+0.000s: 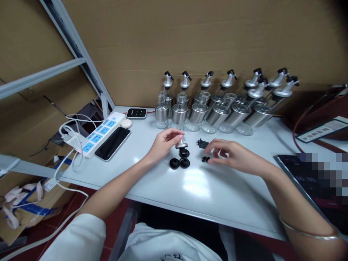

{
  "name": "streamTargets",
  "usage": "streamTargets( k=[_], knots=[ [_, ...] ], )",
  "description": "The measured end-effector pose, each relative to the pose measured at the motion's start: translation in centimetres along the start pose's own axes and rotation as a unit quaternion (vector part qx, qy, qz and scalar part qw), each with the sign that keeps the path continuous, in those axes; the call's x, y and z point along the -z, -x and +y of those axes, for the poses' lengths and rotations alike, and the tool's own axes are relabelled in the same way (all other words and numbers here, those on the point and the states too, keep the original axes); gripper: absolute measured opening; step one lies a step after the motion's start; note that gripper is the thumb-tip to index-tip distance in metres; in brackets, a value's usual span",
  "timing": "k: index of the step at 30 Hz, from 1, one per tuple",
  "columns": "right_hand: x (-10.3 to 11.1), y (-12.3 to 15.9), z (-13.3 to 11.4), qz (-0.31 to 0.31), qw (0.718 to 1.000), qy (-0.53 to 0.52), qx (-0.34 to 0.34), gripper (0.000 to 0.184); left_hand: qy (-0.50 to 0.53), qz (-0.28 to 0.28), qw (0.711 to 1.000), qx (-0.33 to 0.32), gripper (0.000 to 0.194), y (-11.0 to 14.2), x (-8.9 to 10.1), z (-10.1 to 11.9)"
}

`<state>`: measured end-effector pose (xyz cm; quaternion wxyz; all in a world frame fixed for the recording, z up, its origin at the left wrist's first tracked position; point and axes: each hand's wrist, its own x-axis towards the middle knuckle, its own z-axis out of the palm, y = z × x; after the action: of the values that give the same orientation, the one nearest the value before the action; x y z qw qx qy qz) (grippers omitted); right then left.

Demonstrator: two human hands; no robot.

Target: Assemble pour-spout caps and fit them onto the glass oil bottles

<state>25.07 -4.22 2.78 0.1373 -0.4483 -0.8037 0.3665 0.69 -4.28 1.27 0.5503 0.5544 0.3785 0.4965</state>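
Observation:
My left hand [164, 144] is closed around a small silver metal cap [181, 144], held just above the white table [195, 185]. Three black round rubber stoppers [179, 161] lie right below it. My right hand [232, 156] hovers over a small black plastic piece [206, 159], with its fingertips pinching at it. A little pile of black spout parts [202, 143] lies just behind. Along the back stand several glass oil bottles [206, 110] with steel sleeves and silver pour spouts.
A white power strip [99, 133] with plugged cables, a black phone [112, 143], a small black device [136, 113] and a white oval object [126, 123] lie at the left. A dark tablet [304, 177] lies at the right edge. Cardboard lines the back wall.

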Motion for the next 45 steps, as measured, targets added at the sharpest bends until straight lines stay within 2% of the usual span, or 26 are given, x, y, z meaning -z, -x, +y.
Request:
streamTargets(
  k=[4, 7, 10, 13, 16, 20, 24, 27, 30, 33, 36, 41, 45],
  knots=[
    [-1.3, -0.4, -1.4, 0.04, 0.987, -0.153, 0.006, 0.043, 0.028, -0.012, 1.0, -0.002, 0.029, 0.2, -0.3, -0.5],
    [-3.0, -0.8, -2.5, 0.056, 0.969, -0.238, 0.04, 0.04, 0.032, -0.029, 0.999, -0.009, 0.031, 0.5, -0.7, -0.9],
    [-4.1, -1.0, -3.1, 0.086, 0.956, -0.278, 0.034, 0.037, 0.005, -0.048, 0.998, -0.032, 0.028, 0.9, -0.9, -0.9],
    [-4.5, -1.0, -3.2, 0.109, 0.947, -0.3, 0.02, 0.038, -0.131, -0.062, 0.987, -0.076, 0.017, 1.0, -0.7, -0.5],
    [-4.7, -1.0, -3.5, 0.149, 0.939, -0.309, 0.005, 0.039, -0.281, -0.11, 0.947, -0.113, 0.016, 0.7, 0.0, 0.3],
    [-5.2, -0.7, -4.3, 0.193, 0.934, -0.302, -0.001, 0.035, -0.34, -0.19, 0.914, -0.116, 0.023, 0.0, 1.3, 1.1],
    [-5.6, -0.4, -4.6, 0.229, 0.945, -0.23, 0.04, 0.029, -0.306, -0.214, 0.922, -0.098, 0.031, -0.2, 1.8, 1.5],
    [-5.5, -0.3, -4.0, 0.274, 0.949, -0.053, 0.149, 0.015, -0.271, -0.236, 0.93, -0.07, 0.032, -0.2, 1.9, 1.7],
    [-4.9, -0.3, -3.0, 0.268, 0.907, 0.128, 0.299, 0.004, -0.244, -0.249, 0.936, -0.041, 0.032, -0.3, 2.0, 1.8],
    [-4.1, -0.4, -2.4, 0.259, 0.854, 0.236, 0.384, 0.019, -0.218, -0.247, 0.944, -0.032, 0.033, -0.4, 2.2, 1.7],
    [-3.7, -0.5, -2.4, 0.263, 0.829, 0.282, 0.406, 0.026, -0.197, -0.238, 0.951, -0.021, 0.035, -0.6, 2.4, 1.5],
    [-3.7, -0.8, -2.4, 0.267, 0.823, 0.305, 0.398, 0.024, -0.159, -0.221, 0.962, 0.006, 0.037, -0.8, 2.4, 1.1],
    [-3.8, -0.9, -2.3, 0.275, 0.815, 0.294, 0.417, 0.028, -0.132, -0.216, 0.967, 0.029, 0.037, -1.0, 2.4, 1.0]
  ],
)
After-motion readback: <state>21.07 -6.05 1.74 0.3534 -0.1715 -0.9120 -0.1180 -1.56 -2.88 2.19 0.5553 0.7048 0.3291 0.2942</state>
